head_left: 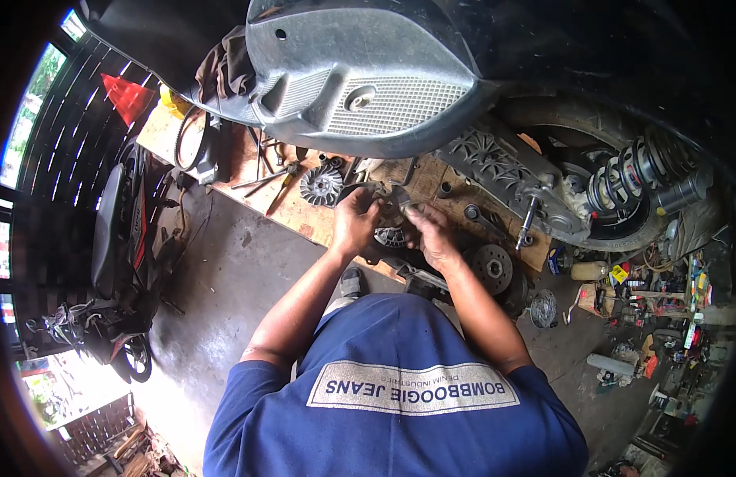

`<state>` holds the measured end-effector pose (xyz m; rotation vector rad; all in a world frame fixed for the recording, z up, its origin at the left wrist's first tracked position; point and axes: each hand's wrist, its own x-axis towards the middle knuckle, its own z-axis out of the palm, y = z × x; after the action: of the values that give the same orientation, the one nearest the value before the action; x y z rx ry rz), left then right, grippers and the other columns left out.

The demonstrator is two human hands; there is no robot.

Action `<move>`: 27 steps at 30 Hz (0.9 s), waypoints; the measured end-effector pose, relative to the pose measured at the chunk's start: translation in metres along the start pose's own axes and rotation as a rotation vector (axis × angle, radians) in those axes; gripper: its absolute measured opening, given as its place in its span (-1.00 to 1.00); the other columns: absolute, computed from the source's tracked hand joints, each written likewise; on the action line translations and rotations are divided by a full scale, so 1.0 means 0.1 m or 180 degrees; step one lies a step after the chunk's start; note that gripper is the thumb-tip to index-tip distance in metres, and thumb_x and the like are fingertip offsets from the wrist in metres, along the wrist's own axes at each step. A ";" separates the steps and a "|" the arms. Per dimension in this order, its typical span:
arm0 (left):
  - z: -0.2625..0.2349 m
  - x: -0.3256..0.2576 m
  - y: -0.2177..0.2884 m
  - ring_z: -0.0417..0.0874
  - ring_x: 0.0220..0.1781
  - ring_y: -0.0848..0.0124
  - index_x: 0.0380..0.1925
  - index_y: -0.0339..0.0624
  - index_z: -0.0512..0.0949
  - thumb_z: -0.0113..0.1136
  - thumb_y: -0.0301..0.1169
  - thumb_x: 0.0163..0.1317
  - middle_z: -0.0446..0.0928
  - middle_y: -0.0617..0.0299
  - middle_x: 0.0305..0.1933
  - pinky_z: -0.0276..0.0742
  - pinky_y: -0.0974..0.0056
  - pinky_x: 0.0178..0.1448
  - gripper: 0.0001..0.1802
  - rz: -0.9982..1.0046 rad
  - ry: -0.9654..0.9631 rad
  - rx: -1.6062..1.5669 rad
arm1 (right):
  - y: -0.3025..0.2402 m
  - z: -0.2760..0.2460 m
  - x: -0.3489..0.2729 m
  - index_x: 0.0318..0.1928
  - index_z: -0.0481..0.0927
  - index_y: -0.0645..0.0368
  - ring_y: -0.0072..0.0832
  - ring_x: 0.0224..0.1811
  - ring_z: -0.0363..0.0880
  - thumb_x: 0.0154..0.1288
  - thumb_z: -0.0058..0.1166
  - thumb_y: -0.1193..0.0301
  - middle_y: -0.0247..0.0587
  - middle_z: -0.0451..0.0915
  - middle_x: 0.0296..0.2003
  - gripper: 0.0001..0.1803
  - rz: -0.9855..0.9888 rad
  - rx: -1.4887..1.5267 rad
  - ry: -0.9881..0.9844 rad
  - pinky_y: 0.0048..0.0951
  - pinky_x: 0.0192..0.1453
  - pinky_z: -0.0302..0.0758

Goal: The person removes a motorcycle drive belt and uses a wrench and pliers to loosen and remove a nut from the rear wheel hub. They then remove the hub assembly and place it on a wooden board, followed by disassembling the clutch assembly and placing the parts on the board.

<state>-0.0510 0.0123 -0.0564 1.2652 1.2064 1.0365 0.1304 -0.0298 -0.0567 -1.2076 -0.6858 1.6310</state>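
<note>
My left hand (pixel 356 220) is closed, its fingertips pinching the left side of a small grey metal part (pixel 392 207). The fingers of my right hand (pixel 433 235) close on the same part from the other side. Its exact kind is partly hidden by my fingers. Just below it sits a round finned metal piece (pixel 389 236). A silver fan-bladed pulley wheel (pixel 321 185) lies on the wooden bench (pixel 300 225) to the left of my left hand. To the right of my right hand is a round dark drum with holes (pixel 493 268).
A scooter body with a grey footboard panel (pixel 400 103) overhangs the bench. Its engine case (pixel 503 163), rear wheel and shock absorber (pixel 634 176) are at right. Hand tools (pixel 284 189) and a drive belt (pixel 191 139) lie at left. Another motorcycle (pixel 117 230) stands further left.
</note>
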 end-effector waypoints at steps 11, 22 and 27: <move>0.03 -0.04 0.17 0.58 -0.33 0.52 -0.15 -0.16 0.38 0.11 -0.53 0.37 0.53 0.23 -0.27 0.60 0.40 -0.33 -0.87 -0.0517 0.0682 -0.1609 | -0.04 -0.05 -0.04 -0.18 0.55 0.05 -0.61 -0.48 0.49 0.39 0.01 0.36 -0.40 0.55 -0.39 -0.90 0.0141 0.0228 -0.0101 -0.50 -0.53 0.36; 0.23 -0.14 -0.07 0.34 -0.27 0.58 -0.26 -0.15 0.33 0.18 -0.56 0.32 0.36 0.34 -0.32 0.39 0.40 -0.17 -0.81 0.0298 0.0576 -0.0955 | -0.16 0.43 -0.16 -0.25 0.60 -0.04 -0.72 -0.60 0.36 0.42 0.16 0.19 -0.55 0.48 -0.49 -0.83 0.0479 0.0295 0.0009 -0.62 -0.59 0.26; -0.01 -0.02 -0.03 0.25 -0.39 0.65 -0.27 -0.09 0.30 0.14 -0.63 0.33 0.30 0.42 -0.34 0.30 0.50 -0.33 -0.77 0.0263 0.1219 -0.1432 | -0.06 0.20 -0.10 -0.25 0.56 0.07 -0.71 -0.61 0.36 0.43 0.14 0.25 -0.46 0.49 -0.48 -0.82 0.0511 -0.0439 0.0065 -0.63 -0.62 0.27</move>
<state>-0.0523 0.0104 -0.0591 0.7901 1.1184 1.5608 0.1145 -0.0344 -0.0404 -1.4077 -0.7131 1.7231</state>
